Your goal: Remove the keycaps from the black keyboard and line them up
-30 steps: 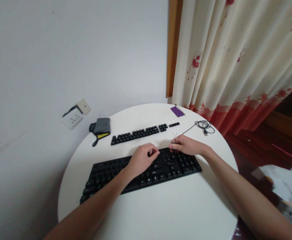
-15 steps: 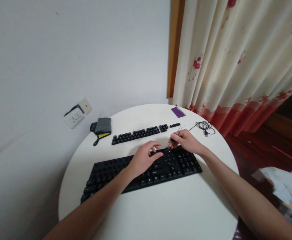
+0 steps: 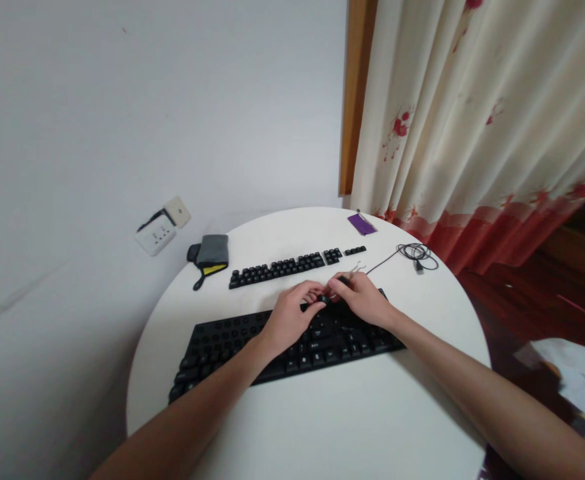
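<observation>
A black keyboard (image 3: pixel 252 343) lies across the round white table (image 3: pixel 332 427). Both hands meet above its far edge. My right hand (image 3: pixel 363 299) is closed round a thin wire keycap puller (image 3: pixel 356 269), whose loops stick out past the knuckles. My left hand (image 3: pixel 292 315) pinches a small black keycap (image 3: pixel 324 299) right against the right hand's fingertips. Behind the hands, a row of loose black keycaps (image 3: pixel 282 268) is laid out on the table, with two smaller groups at its right end.
A grey and yellow pouch (image 3: pixel 209 254) lies at the table's far left by a wall socket (image 3: pixel 158 229). A purple card (image 3: pixel 361 223) and the coiled keyboard cable (image 3: pixel 415 254) are at the far right. A curtain hangs behind.
My right hand lifted the puller off the keyboard's right part and swung left. My left hand rose from the keys to meet it and now pinches a keycap at the puller's tip.
</observation>
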A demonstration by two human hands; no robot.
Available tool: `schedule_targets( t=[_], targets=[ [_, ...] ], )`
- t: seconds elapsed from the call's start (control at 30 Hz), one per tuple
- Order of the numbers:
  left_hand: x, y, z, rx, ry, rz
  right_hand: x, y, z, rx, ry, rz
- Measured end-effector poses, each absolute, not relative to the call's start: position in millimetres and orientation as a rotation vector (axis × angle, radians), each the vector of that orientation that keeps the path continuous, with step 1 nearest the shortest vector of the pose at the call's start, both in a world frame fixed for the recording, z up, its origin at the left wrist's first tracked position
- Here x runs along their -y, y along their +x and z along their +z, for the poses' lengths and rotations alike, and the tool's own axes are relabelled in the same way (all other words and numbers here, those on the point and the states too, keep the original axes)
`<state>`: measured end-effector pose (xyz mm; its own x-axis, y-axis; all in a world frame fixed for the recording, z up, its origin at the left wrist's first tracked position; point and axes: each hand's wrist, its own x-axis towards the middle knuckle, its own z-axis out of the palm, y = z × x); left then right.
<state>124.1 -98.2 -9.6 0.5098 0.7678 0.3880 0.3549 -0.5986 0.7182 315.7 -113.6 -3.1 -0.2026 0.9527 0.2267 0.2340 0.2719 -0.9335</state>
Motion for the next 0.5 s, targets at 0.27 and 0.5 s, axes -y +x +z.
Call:
schedule_targets(
  t=[0.27,0.5],
  targets=[
    [98.2,123.5,-10.8,-0.796,2.196,1.052,113.3,308.1,-10.8,1.389,-1.120,1.240],
    [98.2,123.1,-11.7,-0.803,2.312,0.976,112.7,306.8,-13.5,1.445,-1.136,1.142]
  ],
)
